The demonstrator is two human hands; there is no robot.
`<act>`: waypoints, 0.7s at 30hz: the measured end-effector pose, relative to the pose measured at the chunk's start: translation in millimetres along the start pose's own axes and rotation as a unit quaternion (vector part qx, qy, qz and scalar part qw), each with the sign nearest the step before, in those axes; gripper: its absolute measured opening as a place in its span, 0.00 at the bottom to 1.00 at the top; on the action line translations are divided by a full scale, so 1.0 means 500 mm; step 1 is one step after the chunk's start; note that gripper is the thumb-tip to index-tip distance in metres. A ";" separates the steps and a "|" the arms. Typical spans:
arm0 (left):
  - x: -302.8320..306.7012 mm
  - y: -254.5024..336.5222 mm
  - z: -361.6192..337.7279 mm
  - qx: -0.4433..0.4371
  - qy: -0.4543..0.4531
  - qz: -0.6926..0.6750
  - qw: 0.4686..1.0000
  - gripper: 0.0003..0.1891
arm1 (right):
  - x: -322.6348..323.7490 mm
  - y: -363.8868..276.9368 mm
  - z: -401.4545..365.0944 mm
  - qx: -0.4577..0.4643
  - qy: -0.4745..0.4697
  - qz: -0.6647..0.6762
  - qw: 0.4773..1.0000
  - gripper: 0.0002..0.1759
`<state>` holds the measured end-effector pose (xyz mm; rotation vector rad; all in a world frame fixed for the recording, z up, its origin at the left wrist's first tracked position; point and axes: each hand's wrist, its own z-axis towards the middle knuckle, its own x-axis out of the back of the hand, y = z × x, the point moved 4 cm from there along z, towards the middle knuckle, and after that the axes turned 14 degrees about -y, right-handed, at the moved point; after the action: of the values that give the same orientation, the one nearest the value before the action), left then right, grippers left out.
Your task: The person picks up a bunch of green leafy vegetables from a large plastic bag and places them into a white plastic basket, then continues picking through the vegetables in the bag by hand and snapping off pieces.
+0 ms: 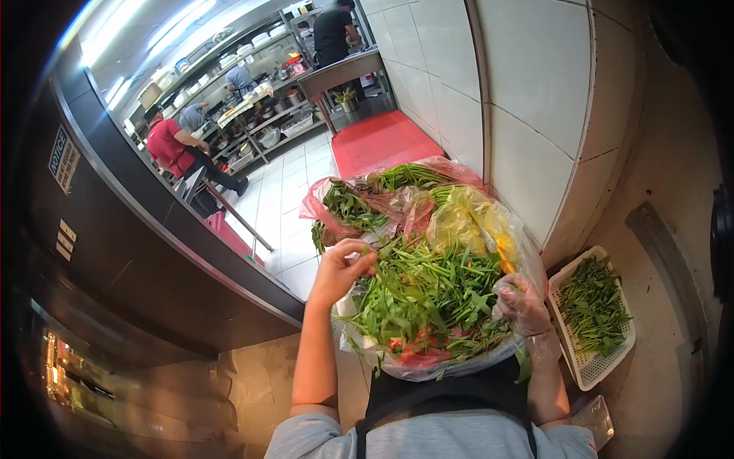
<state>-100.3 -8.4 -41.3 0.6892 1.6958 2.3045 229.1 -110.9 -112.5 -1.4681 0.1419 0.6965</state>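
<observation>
In front of my body a large clear plastic bag (527, 229) lies open, heaped with loose leafy greens (436, 287). My bare left hand (344, 268) is over the pile's left side, thumb and fingers pinched on a thin green stem. At the right edge of the heap is my right hand (524, 306), in a clear plastic glove, its fingers curled closed; what they hold is hard to make out. Bundled greens (355, 206) in pinkish plastic and a yellowish plastic bag (462, 222) lie at the far side of the pile.
A white perforated basket (585, 376) of greens stands at right, below the tiled wall (535, 99). Beyond the heap is a red flat surface (386, 145). A dark partition (145, 252) runs along the left. Several people work by kitchen shelves (267, 115).
</observation>
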 end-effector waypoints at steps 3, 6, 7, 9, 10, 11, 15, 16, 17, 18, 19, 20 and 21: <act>0.030 0.000 -0.008 0.056 0.066 0.039 0.996 0.07 | -0.027 0.015 0.023 -0.038 -0.024 0.007 0.999 0.08; 0.030 0.030 -0.011 0.037 0.107 0.019 0.993 0.08 | -0.043 0.021 0.041 -0.074 -0.057 -0.094 0.991 0.08; 0.025 0.034 -0.021 0.032 0.119 -0.031 0.992 0.09 | -0.060 0.008 0.043 -0.104 -0.066 -0.156 0.980 0.09; 0.029 0.036 -0.019 0.010 0.146 -0.031 0.989 0.07 | -0.101 -0.005 0.057 -0.062 -0.089 -0.239 0.965 0.11; 0.028 0.045 -0.016 0.008 0.154 -0.047 0.987 0.07 | -0.119 -0.011 0.066 -0.035 -0.101 -0.282 0.954 0.13; 0.025 0.051 -0.013 0.001 0.151 -0.055 0.987 0.07 | -0.129 -0.009 0.071 -0.022 -0.111 -0.295 0.949 0.14; 0.007 0.065 -0.023 -0.032 0.146 -0.085 0.985 0.08 | -0.170 -0.035 0.091 0.153 -0.068 -0.568 0.806 0.15; 0.004 0.069 -0.026 -0.043 0.147 -0.091 0.984 0.08 | -0.172 -0.035 0.093 0.166 -0.044 -0.583 0.794 0.16; 0.002 0.075 -0.029 -0.052 0.148 -0.094 0.983 0.07 | -0.174 -0.036 0.095 0.179 -0.022 -0.597 0.782 0.16; -0.001 0.080 -0.032 -0.061 0.150 -0.097 0.982 0.07 | -0.177 -0.038 0.096 0.192 0.001 -0.610 0.769 0.17; -0.003 0.084 -0.035 -0.070 0.152 -0.100 0.981 0.07 | -0.181 -0.042 0.093 0.197 0.025 -0.638 0.744 0.20; -0.004 0.085 -0.037 -0.071 0.149 -0.096 0.982 0.07 | -0.190 -0.049 0.092 0.210 0.034 -0.655 0.725 0.20; -0.006 0.085 -0.039 -0.071 0.146 -0.093 0.982 0.08 | -0.201 -0.057 0.089 0.221 0.043 -0.670 0.707 0.19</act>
<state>-102.4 -39.8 -6.6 0.1622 1.6059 2.4521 149.2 -102.1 -32.3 -0.7783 -0.6272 -0.5977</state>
